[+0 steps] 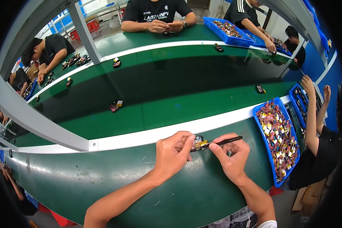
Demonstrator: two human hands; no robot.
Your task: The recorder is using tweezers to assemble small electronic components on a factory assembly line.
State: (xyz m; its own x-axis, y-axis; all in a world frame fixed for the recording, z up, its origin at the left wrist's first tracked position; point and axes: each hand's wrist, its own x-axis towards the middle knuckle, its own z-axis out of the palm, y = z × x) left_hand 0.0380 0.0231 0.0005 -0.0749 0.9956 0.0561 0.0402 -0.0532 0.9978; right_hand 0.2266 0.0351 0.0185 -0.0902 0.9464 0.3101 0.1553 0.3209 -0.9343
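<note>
Over the near green bench (102, 182), my left hand (173, 149) is closed on a small black plastic housing, an electronic unit (198, 142) with a yellow and silvery part inside. Its thumb and fingers pinch the left end. Between the thumb and fingers of my right hand (232, 157) lies a slim black pen-shaped tool (230, 140), slanting down to the left. The tool's tip meets the right side of the unit; whether it presses into it is too small to tell. The fingers partly hide the unit.
A blue tray (257, 114) heaped with small wired parts stands at the right. Beyond a white rail (186, 127) runs a green conveyor belt (159, 110) carrying several black units (116, 105). A grey metal post (38, 114) rises at the left. Several people work around the line.
</note>
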